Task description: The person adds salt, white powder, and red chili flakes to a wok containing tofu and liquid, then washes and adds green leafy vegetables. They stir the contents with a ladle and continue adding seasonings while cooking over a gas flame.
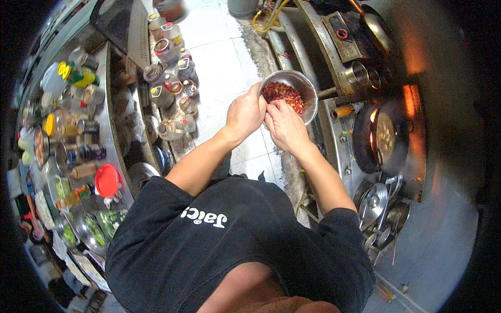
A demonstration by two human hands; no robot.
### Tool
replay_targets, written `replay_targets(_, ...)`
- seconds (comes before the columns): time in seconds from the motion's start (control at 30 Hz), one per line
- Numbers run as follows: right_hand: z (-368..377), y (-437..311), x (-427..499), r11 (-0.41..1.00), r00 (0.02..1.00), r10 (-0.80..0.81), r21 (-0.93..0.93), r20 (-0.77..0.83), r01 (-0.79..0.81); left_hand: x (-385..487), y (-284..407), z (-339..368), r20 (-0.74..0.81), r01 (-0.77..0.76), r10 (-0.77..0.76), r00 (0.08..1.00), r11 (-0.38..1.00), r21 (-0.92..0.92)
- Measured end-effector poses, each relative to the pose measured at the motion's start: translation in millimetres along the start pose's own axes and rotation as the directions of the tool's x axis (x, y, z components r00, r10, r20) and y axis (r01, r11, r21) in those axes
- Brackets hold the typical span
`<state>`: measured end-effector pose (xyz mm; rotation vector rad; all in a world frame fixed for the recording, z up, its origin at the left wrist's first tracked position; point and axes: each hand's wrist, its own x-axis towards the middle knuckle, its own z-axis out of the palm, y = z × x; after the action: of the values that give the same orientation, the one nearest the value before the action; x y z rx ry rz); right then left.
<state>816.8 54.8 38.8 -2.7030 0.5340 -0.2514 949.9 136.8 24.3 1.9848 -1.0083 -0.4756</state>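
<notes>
My left hand [245,111] grips the near left rim of a round metal pot [311,94], which is held up above the tiled floor. Inside it lie chopped dried red chillies [282,92] with lighter bits among them. My right hand [285,124] reaches over the near rim, its fingertips down at the chillies. Whether those fingers are pinching any is hidden. To the right, a wok [362,146] sits on the stove with pale pieces in bubbling liquid [385,137], and orange flame glows around it.
Oil jugs and jars [162,96] crowd the floor at left. Beyond them a metal counter [105,98] carries bottles, a red-lidded tub [107,180] and bowls of cut greens [92,231]. Ladles and a strainer [373,203] lie below the wok. Metal cups [357,74] stand on the stove.
</notes>
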Motion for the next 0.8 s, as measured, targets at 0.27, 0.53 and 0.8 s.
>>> replay_targets(0.27,-11,11,11,0.973,0.962,0.220,0.030,0.162,-0.227,48,-6,18,0.129,-0.074,0.077,0.989,0.997,-0.022)
replay_targets(0.53,-16,44,-19,0.942,0.943,0.332,0.052,-0.007,-0.332,69,14,62,0.197,-0.233,0.246,0.949,0.969,-0.084)
replay_targets(0.8,-50,121,-84,0.833,0.909,0.388,0.362,0.154,-0.417,54,77,130,0.618,0.070,0.005,0.786,0.993,-0.097)
